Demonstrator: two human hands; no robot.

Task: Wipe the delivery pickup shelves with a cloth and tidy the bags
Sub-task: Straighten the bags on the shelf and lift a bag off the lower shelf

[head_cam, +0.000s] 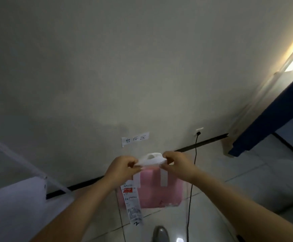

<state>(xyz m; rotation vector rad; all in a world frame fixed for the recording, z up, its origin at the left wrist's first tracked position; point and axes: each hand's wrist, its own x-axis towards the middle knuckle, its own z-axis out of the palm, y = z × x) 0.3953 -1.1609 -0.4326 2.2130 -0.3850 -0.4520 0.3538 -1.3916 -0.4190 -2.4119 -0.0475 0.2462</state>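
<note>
Two hands pinch the bag's white handles: left hand and right hand each clamped on one end, bag hanging off the floor near the wall. Receipt dangles in front. Best move, I think: keep handles together and level, lower straight. Shelf edge sits left, cable just right; open floor beneath.

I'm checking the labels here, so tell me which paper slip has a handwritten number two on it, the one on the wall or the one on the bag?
The receipt hanging from the pink bag; the wall label carries other handwriting.
</note>
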